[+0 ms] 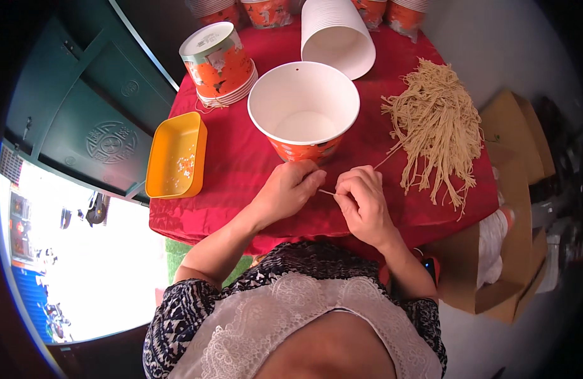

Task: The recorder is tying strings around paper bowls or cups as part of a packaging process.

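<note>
A paper bucket (pixel 304 148), white inside and orange outside, stands mouth up on the red-covered table, with a small dark hole in its far wall just below the rim. Close to its near side, my left hand (pixel 293 187) pinches one end of a thin tan string (pixel 327 192). My right hand (pixel 362 199), a little to the right, grips the same string with curled fingers. Between the two hands a short length shows, and more trails past my right hand toward a heap of tan strings (pixel 438 126) on the right of the table.
Upside-down stacked buckets (pixel 217 66) stand at the back left, near a yellow tray (pixel 200 151) holding small white and orange bits. A stack of white buckets (pixel 336 38) lies on its side behind. Cardboard boxes (pixel 516 208) are right of the table; a green door (pixel 108 120) is left.
</note>
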Action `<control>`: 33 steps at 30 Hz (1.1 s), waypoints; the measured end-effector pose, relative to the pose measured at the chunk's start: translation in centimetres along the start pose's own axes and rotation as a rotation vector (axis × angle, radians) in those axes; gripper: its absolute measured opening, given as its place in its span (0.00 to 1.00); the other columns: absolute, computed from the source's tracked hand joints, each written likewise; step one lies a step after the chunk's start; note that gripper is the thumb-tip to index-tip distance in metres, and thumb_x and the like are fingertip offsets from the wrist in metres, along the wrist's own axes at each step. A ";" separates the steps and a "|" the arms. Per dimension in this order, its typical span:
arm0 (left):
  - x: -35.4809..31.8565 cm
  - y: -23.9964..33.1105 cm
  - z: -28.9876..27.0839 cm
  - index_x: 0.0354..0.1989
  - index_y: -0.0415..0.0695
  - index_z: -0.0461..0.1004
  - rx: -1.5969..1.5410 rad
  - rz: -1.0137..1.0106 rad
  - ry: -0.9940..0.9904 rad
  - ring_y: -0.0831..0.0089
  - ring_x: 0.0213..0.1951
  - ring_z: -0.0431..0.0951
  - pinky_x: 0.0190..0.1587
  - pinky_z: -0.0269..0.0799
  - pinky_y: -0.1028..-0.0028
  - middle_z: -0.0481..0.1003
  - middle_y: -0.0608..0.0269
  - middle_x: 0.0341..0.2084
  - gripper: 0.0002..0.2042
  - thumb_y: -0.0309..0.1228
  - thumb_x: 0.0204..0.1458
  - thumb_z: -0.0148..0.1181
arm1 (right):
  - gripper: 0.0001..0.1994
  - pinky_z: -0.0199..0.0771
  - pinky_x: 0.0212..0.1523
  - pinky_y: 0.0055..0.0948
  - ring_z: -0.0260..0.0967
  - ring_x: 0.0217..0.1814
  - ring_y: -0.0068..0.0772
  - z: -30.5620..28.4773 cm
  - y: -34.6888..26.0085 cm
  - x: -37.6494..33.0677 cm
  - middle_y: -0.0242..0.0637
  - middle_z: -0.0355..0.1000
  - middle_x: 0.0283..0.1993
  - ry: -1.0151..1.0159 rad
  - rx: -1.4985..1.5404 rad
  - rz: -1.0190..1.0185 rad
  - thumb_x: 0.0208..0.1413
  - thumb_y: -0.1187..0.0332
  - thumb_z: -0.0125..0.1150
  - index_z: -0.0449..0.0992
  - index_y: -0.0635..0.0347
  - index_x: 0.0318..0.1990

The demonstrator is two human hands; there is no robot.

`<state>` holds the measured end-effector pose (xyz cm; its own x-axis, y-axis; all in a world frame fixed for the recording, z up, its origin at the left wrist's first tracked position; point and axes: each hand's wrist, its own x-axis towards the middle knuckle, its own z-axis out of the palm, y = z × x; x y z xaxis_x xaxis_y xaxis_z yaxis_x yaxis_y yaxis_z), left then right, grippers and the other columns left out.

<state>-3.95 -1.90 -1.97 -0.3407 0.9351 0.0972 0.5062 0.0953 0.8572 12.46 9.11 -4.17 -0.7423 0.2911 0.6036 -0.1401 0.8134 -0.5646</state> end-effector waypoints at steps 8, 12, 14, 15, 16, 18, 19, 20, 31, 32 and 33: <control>-1.1 1.6 0.0 0.20 0.39 0.72 -0.361 -0.347 -0.143 0.82 0.20 0.65 0.22 0.61 0.76 0.68 0.70 0.15 0.21 0.39 0.64 0.53 | 0.09 0.60 0.43 0.40 0.66 0.41 0.40 1.0 -0.6 0.0 0.34 0.69 0.34 0.166 -0.090 -0.034 0.46 0.78 0.63 0.68 0.57 0.31; -1.5 0.5 0.6 0.20 0.39 0.70 -0.349 -0.264 -0.080 0.84 0.21 0.63 0.22 0.60 0.75 0.67 0.71 0.15 0.19 0.36 0.63 0.54 | 0.08 0.62 0.39 0.39 0.67 0.35 0.40 1.1 -0.7 -0.5 0.34 0.69 0.30 0.119 -0.048 0.009 0.48 0.79 0.62 0.69 0.58 0.32; -1.8 0.3 0.5 0.23 0.42 0.69 -0.348 -0.267 -0.083 0.85 0.20 0.63 0.21 0.58 0.80 0.66 0.75 0.17 0.16 0.36 0.64 0.53 | 0.07 0.63 0.35 0.39 0.67 0.31 0.43 1.7 -0.7 -0.9 0.37 0.69 0.30 0.100 0.050 0.080 0.50 0.80 0.60 0.68 0.59 0.33; -1.9 0.0 0.4 0.23 0.42 0.69 -0.349 -0.263 -0.082 0.85 0.20 0.63 0.21 0.58 0.80 0.66 0.75 0.17 0.16 0.36 0.64 0.53 | 0.05 0.66 0.33 0.39 0.69 0.31 0.44 2.1 -1.0 -1.1 0.40 0.71 0.30 0.119 0.148 0.164 0.53 0.78 0.60 0.69 0.61 0.34; -2.1 -0.5 0.3 0.25 0.41 0.70 -0.310 -0.226 -0.088 0.85 0.22 0.64 0.23 0.60 0.80 0.66 0.74 0.18 0.15 0.34 0.64 0.53 | 0.05 0.66 0.33 0.39 0.69 0.31 0.44 2.3 -1.2 -1.2 0.40 0.71 0.30 0.119 0.145 0.161 0.53 0.78 0.60 0.69 0.61 0.34; -2.4 -0.5 0.1 0.26 0.41 0.70 -0.272 -0.187 -0.092 0.85 0.24 0.65 0.25 0.62 0.80 0.66 0.74 0.19 0.13 0.32 0.64 0.53 | 0.05 0.70 0.32 0.38 0.71 0.31 0.44 2.5 -1.6 -1.4 0.41 0.72 0.29 0.032 0.336 0.409 0.56 0.75 0.61 0.69 0.62 0.35; -2.6 -0.1 0.0 0.28 0.38 0.70 -0.234 -0.167 -0.095 0.82 0.25 0.66 0.27 0.64 0.76 0.68 0.68 0.19 0.11 0.31 0.62 0.54 | 0.06 0.70 0.29 0.34 0.72 0.28 0.38 2.6 -1.7 -1.4 0.41 0.73 0.27 0.037 0.334 0.418 0.57 0.73 0.62 0.70 0.63 0.36; -2.8 0.3 -0.2 0.30 0.35 0.71 -0.195 -0.147 -0.099 0.78 0.26 0.67 0.29 0.66 0.72 0.69 0.61 0.19 0.09 0.29 0.60 0.55 | 0.06 0.70 0.29 0.34 0.72 0.28 0.38 2.7 -1.8 -1.4 0.41 0.73 0.27 0.036 0.332 0.416 0.57 0.73 0.62 0.70 0.63 0.36; -3.6 1.6 -3.1 0.33 0.36 0.71 -0.185 -0.080 -0.094 0.77 0.29 0.70 0.32 0.68 0.73 0.71 0.62 0.23 0.02 0.22 0.56 0.56 | 0.05 0.56 0.22 0.16 0.59 0.23 0.09 2.9 -2.7 -0.8 0.25 0.66 0.22 0.144 0.413 0.346 0.56 0.80 0.60 0.70 0.65 0.31; -3.5 2.1 -3.6 0.33 0.37 0.72 -0.102 -0.060 -0.047 0.77 0.29 0.70 0.31 0.68 0.74 0.71 0.63 0.23 0.02 0.22 0.56 0.56 | 0.05 0.56 0.22 0.16 0.59 0.23 0.09 2.6 -2.8 -0.6 0.25 0.66 0.22 0.149 0.415 0.346 0.56 0.80 0.60 0.70 0.65 0.31; -3.5 2.2 -4.1 0.33 0.38 0.72 -0.064 0.049 0.029 0.80 0.28 0.70 0.30 0.66 0.75 0.71 0.65 0.23 0.01 0.21 0.56 0.57 | 0.06 0.58 0.22 0.21 0.59 0.22 0.16 2.5 -3.0 -0.2 0.28 0.66 0.21 0.213 0.365 0.334 0.53 0.81 0.62 0.70 0.63 0.29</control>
<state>-4.89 -6.35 1.69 -0.3402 0.9278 0.1532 0.4714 0.0273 0.8815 11.38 5.35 -3.97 -0.6410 0.6310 0.4369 -0.1658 0.4419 -0.8816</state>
